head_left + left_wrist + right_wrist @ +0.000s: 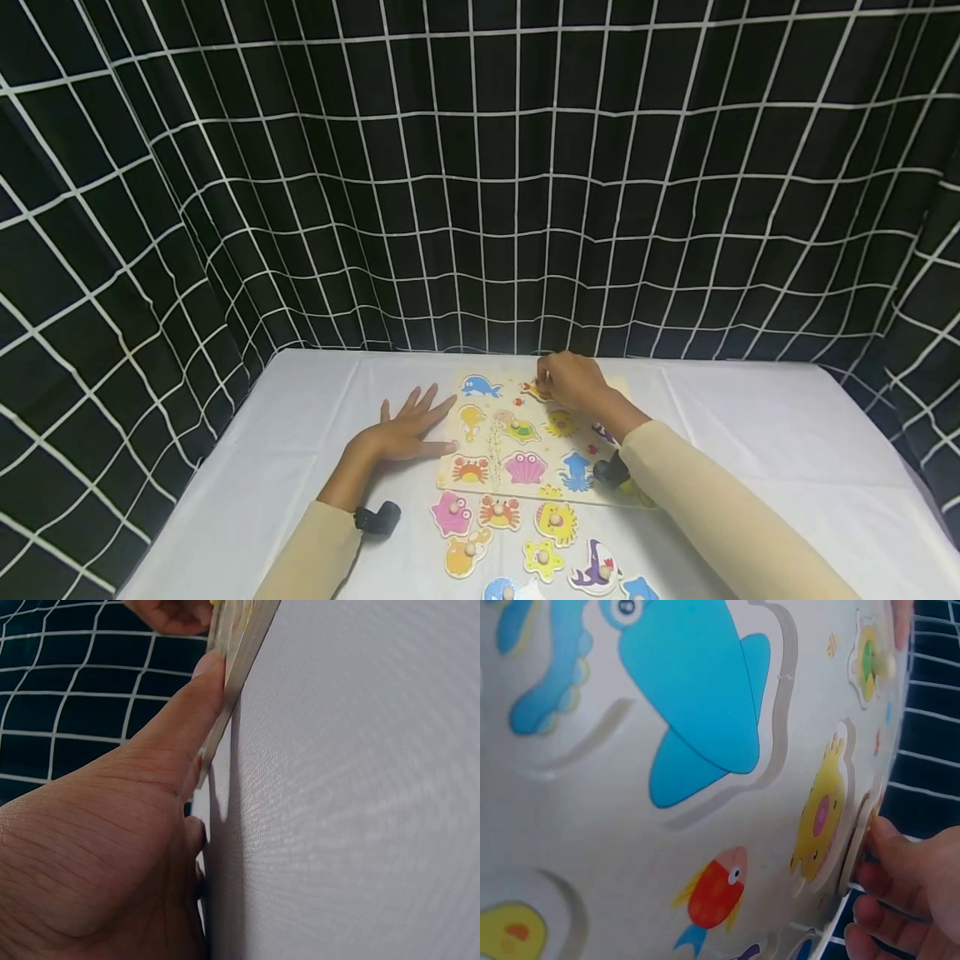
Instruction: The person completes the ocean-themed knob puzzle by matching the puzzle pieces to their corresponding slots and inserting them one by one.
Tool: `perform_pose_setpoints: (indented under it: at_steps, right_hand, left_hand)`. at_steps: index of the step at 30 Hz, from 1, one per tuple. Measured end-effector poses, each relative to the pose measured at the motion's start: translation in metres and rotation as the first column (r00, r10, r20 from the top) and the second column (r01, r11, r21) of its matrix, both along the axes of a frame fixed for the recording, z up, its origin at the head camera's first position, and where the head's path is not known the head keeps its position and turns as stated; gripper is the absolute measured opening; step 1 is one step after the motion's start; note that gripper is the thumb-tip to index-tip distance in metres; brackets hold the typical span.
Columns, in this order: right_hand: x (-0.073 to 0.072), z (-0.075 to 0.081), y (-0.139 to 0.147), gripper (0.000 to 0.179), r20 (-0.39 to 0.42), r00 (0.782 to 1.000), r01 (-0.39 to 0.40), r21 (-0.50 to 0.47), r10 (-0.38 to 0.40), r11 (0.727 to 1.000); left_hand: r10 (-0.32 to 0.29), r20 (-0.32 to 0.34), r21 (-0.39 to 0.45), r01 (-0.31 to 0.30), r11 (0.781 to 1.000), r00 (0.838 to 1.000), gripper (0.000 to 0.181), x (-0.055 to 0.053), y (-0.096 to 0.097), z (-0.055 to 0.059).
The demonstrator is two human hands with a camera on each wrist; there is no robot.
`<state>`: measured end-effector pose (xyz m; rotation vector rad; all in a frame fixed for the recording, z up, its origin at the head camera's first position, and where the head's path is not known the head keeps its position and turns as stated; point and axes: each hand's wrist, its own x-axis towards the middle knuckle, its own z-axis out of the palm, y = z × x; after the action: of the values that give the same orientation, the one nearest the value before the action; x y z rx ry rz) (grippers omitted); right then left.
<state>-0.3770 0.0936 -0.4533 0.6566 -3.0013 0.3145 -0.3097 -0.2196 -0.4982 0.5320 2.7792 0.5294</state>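
A wooden peg puzzle board (480,442) with printed sea animals lies on the table. At its far edge my right hand (573,379) pinches a red-orange puzzle piece (531,390), partly hidden by the fingers. In the right wrist view, that piece's edge (857,844) is close against the board beside the fingertips. My left hand (408,437) rests spread at the board's left side, its thumb (206,682) touching the board's edge. A green turtle piece (519,428) with a knob sits on the board. Blue squid (576,472) and pink shell (525,468) pictures show in other recesses.
Several loose knobbed pieces lie in front of the board, including a pink shell (448,518), a crab (501,513), a yellow fish (562,528), an orange piece (459,558), a star (537,553) and a purple whale-like piece (592,578). A gridded black curtain (495,208) surrounds the white table (247,467).
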Motion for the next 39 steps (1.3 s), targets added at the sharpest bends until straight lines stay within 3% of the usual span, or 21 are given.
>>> perform_pose_setpoints:
  at_steps: [14, 25, 32, 34, 39]
  right_hand:
    - [-0.002, -0.002, -0.002, 0.004, 0.007, 1.0, -0.01, -0.002, 0.01, 1.0]
    - [0.001, -0.001, -0.004, 0.009, 0.032, 0.999, 0.004, 0.002, -0.004, 1.0]
    - [0.015, 0.008, 0.0, 0.029, -0.002, 1.0, 0.016, -0.02, -0.016, 1.0]
    - [0.021, 0.013, 0.001, 0.03, -0.006, 1.0, 0.019, -0.034, -0.019, 0.999]
    - [0.04, 0.024, 0.008, 0.026, -0.033, 0.999, -0.004, -0.057, 0.002, 0.998]
  left_hand:
    - [0.0, -0.014, -0.01, 0.0, 1.0, 1.0, 0.086, 0.006, 0.003, 0.009]
    - [-0.001, -0.002, -0.004, 0.001, 1.0, 1.0, 0.094, 0.001, 0.001, 0.001]
    - [-0.013, -0.004, 0.032, 0.013, 0.999, 1.0, 0.095, 0.0, 0.002, -0.002]
    - [-0.01, -0.013, 0.02, 0.011, 1.0, 1.0, 0.096, -0.001, 0.002, -0.005]
    - [-0.003, -0.007, 0.005, 0.003, 1.0, 1.0, 0.094, 0.001, 0.001, 0.001]
